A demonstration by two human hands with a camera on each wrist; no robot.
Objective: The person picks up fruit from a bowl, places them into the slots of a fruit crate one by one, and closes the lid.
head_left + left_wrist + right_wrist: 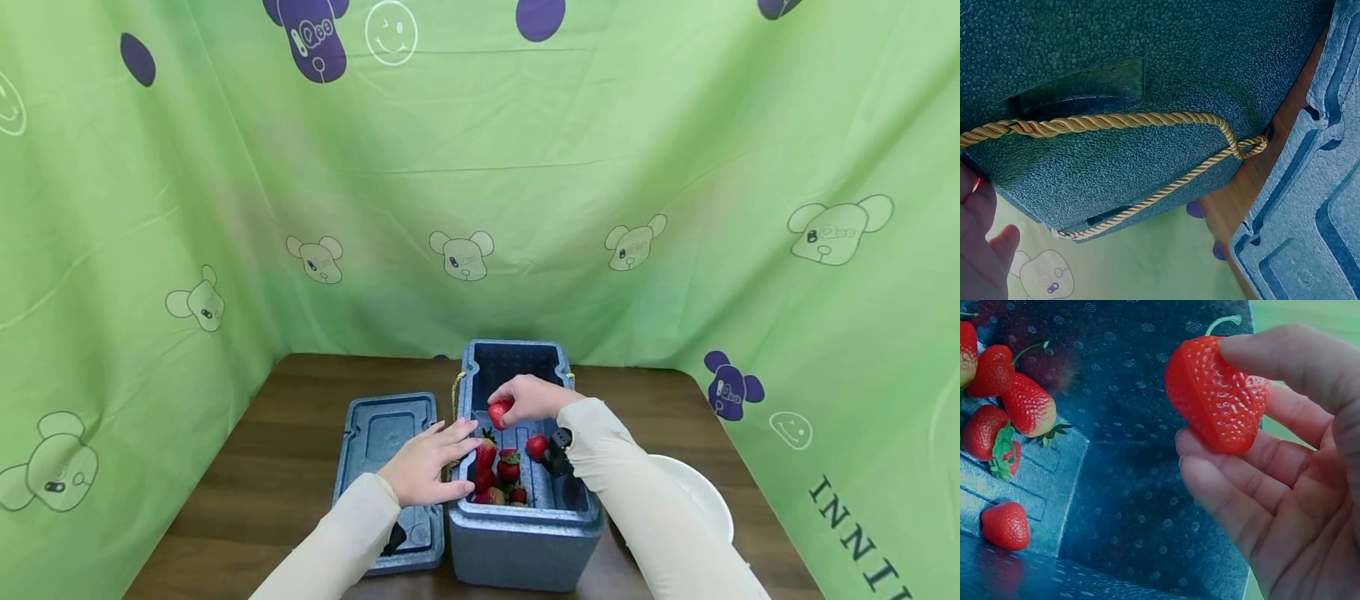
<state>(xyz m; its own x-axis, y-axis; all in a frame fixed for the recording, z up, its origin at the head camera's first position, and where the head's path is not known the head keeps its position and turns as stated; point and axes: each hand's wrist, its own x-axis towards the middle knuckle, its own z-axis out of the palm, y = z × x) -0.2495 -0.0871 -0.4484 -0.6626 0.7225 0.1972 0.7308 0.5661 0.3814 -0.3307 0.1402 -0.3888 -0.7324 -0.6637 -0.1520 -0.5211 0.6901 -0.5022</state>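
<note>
"Where's the strawberry [1213, 397]?"

"Pinched in my right hand [531, 397], over the foam box [525, 557]; my left hand [431, 464] reaches straight-fingered across its rim [466, 390]."

"How will it handle?"

"Light, I'd guess, maybe slippery. I'd grip its broad sides, sparing the stem [1222, 322]."

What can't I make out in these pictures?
Head view: part of the white dish, hidden by the right sleeve.
Head view: part of the blue lid, covered by the left hand.
Left wrist view: part of that hand, cut off by the edge.
Right wrist view: the leftmost strawberry, partly cut off by the left edge.
</note>
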